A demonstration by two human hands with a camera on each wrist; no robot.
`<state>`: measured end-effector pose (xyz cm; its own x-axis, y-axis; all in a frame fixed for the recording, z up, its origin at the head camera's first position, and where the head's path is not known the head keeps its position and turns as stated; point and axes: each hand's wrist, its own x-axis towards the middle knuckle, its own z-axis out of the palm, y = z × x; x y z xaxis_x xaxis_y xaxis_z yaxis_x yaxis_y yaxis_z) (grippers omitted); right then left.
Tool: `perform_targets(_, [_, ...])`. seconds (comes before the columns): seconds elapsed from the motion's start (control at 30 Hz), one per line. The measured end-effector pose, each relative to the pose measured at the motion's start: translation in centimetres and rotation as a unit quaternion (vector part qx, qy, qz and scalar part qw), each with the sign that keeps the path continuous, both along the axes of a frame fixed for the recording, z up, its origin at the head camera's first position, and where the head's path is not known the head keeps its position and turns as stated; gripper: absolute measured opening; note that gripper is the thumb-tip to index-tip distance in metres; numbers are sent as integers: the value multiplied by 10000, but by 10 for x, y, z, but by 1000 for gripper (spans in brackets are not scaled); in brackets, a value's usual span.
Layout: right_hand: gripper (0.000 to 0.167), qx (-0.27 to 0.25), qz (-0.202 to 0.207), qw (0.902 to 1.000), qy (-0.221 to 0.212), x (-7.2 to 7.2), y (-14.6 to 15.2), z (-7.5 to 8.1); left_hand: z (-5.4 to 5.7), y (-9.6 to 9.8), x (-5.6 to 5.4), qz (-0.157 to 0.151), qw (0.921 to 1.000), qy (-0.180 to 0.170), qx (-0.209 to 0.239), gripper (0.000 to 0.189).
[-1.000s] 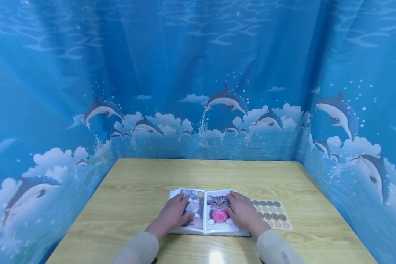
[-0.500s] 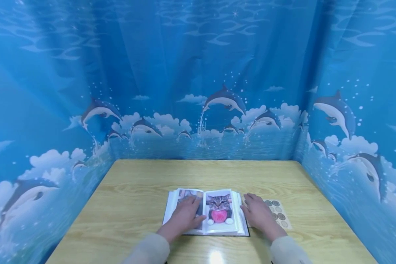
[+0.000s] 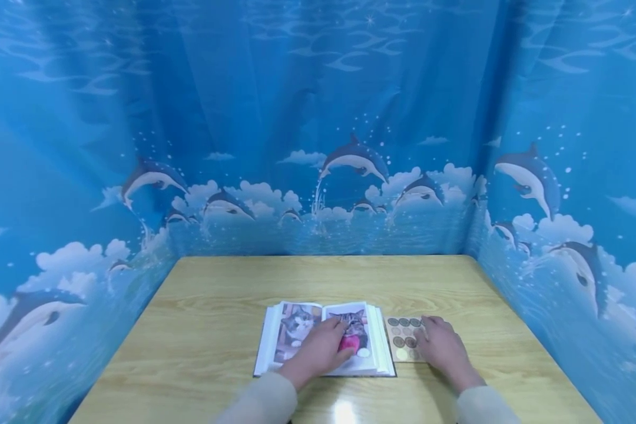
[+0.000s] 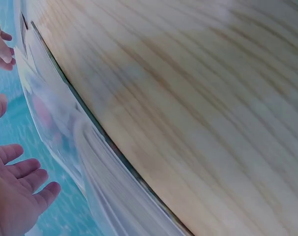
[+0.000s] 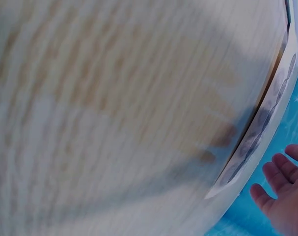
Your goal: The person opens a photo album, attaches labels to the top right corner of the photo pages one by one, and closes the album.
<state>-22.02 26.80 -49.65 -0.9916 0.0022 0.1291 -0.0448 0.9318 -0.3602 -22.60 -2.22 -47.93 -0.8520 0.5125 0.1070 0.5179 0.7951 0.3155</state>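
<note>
A photo album (image 3: 269,344) lies spread on the table, a cat picture on each page. My left hand (image 3: 324,346) is over the right-hand page, fingers extended, covering part of the tabby cat photo (image 3: 356,323). From the left wrist view, that hand (image 4: 21,189) hovers above the pages with loose fingers and nothing in them. To the right of the album is a sheet of round stickers (image 3: 401,340), in darker and paler rows. My right hand (image 3: 446,352) is over the sheet's right side and hides part of it. In the right wrist view its relaxed fingers (image 5: 276,179) hold nothing.
A light wood-grain table (image 3: 212,294) carries the album and sheet. Blue curtains (image 3: 297,118) printed with dolphins and clouds close in the back and both sides.
My left hand has moved right, from the left page across to the right page. My right hand has left the right page and moved right, onto the sticker sheet, which now lies closer to the album.
</note>
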Motion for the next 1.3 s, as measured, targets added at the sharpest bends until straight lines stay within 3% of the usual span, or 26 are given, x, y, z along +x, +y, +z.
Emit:
perform_targets(0.27, [54,-25,-364,9989,-297,1,16,1,4,35,-2,-254,9995,194,-62,65])
perform_targets(0.57, [58,-66,-596,9968,-536,2,22,0,11,55,-3,-346,9991,129,-189,62])
perform_targets(0.83, [61,61,-594,9964,-594,3,31,0,15,73,-5,-113,9995,-290,81,58])
perform_targets(1.07, [60,52,-606,9963,-601,6,36,2,10,87,-6,140,9978,-645,87,59])
perform_targets(1.2, [60,41,-659,9956,-664,7,39,2,3,95,-7,218,9984,-507,-85,56])
perform_targets(1.3, [60,28,-767,9941,-766,7,40,1,-3,101,-8,250,9992,-210,-213,51])
